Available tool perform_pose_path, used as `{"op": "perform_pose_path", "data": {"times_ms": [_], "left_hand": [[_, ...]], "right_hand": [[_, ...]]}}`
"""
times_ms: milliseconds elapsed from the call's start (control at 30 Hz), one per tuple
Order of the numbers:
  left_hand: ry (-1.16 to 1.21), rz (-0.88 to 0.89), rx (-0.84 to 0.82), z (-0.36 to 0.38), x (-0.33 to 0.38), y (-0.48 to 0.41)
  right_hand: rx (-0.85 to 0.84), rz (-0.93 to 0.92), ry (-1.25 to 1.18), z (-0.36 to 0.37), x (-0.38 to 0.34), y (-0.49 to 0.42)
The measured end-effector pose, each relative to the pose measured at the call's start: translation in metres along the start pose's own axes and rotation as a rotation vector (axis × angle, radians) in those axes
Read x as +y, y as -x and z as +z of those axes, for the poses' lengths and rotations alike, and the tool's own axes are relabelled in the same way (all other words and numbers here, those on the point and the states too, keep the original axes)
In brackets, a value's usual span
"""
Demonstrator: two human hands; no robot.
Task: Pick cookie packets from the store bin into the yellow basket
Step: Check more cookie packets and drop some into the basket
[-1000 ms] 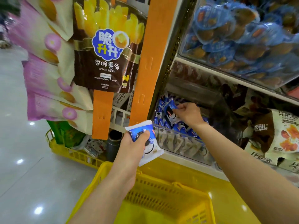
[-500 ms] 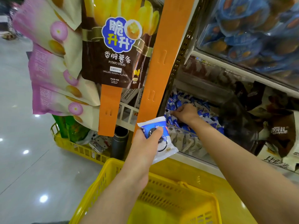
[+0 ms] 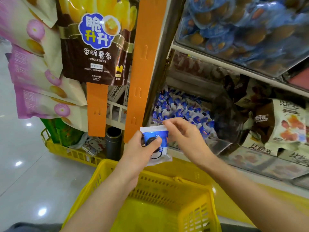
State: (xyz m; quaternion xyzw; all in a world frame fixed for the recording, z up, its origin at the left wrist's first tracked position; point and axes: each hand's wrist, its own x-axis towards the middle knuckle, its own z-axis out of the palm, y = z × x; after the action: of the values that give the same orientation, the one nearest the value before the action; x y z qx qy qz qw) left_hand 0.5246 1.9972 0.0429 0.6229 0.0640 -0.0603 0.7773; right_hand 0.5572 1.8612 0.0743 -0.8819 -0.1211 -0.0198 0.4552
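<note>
Cookie packet (image 3: 155, 141): was gripped in left hand (image 3: 139, 152), thumb across its face, above yellow basket (image 3: 167, 180), before store bin (image 3: 218, 142). Right hand (image 3: 185, 138): fingers loosely curled at the packet's top corner; whether they held it could not be told.

Just bare forearms (image 3: 103, 195), bare left hand (image 3: 142, 148) and right hand (image 3: 185, 136), plus some grey-blue clothing (image 3: 30, 227) bottom-left.

Blue-and-white cookie packet (image 3: 158, 135), yellow basket (image 3: 167, 183), orange strip (image 3: 143, 64)

Left hand (image 3: 140, 148) gripping a cookie packet (image 3: 155, 132), right hand (image 3: 184, 136) just beside, fingers loosely curled, forearms extended
</note>
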Motion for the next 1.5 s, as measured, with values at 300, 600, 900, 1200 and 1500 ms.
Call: {"op": "perform_pose_path", "data": {"times_ms": [300, 600, 900, 1200, 1500], "left_hand": [[-0.105, 0.077, 0.02, 0.015, -0.015, 0.013], [-0.127, 0.058, 0.038, 0.016, -0.019, 0.014], [-0.128, -0.098, -0.098, 0.017, -0.023, 0.011], [-0.072, 0.077, 0.245, 0.008, -0.024, 0.002], [-0.583, 0.438, 0.259, 0.003, -0.02, 0.006]], "right_hand": [[0.01, 0.086, -0.269, 0.004, 0.022, 0.034], [0.089, -0.223, 0.182, 0.004, 0.026, 0.045], [0.204, -0.054, -0.026, -0.006, 0.03, 0.036], [-0.057, 0.48, -0.533, -0.009, 0.034, 0.03], [-0.135, 0.124, 0.049, 0.003, 0.036, 0.041]]}}
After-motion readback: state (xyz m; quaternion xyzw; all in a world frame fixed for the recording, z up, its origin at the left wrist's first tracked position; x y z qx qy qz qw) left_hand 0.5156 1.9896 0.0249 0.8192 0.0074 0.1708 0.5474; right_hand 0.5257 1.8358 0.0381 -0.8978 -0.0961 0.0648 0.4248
